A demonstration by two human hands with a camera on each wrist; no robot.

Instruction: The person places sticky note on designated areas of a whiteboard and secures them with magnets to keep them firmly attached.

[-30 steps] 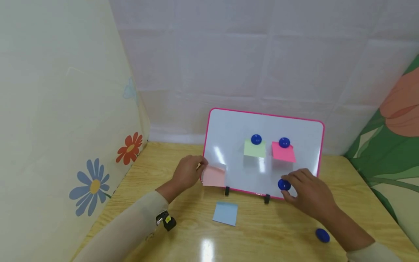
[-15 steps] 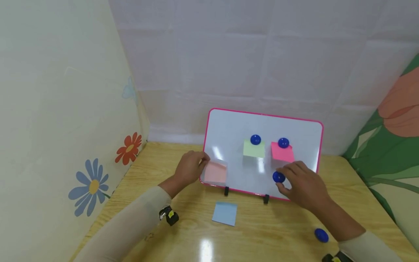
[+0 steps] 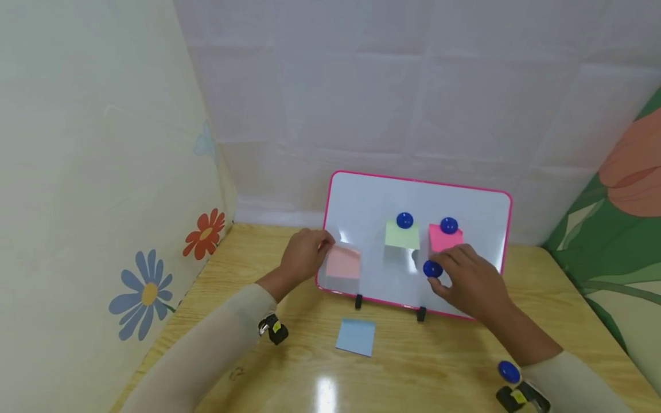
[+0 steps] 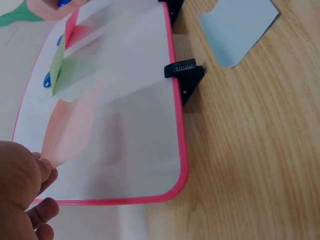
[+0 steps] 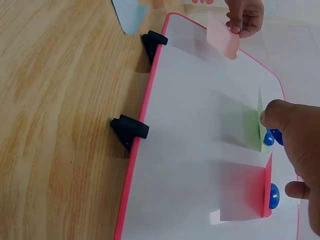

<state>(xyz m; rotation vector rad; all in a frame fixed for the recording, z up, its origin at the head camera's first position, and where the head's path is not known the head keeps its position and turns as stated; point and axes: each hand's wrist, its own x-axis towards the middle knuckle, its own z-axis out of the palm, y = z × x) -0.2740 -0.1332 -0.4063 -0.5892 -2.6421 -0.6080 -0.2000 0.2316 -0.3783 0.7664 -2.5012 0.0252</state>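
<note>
I see left hand (image 3: pixel 303 257), fingers pinching pale pink note (image 3: pixel 343 263) near left edge of whiteboard (image 3: pixel 361 201). Right hand (image 3: pixel 474 282): fingers clamped on blue magnet (image 3: pixel 432 268).

There is one white board (image 3: pixel 372 201) on one table (image 3: pixel 423 367). There are four paper notes: one green note (image 3: pixel 402 236) and one bright pink note (image 3: pixel 444 237) on the board, one pale pink note (image 3: pixel 343 264) by its lower left, and one blue note (image 3: pixel 356 336) in front of it. There are four blue magnets (image 3: pixel 405 220): two on the board, two in front of it. Two black feet (image 3: pixel 358 301) are under the board. Two hands are by it: one left hand (image 3: pixel 304 255) and one right hand (image 3: pixel 475 282).
</note>
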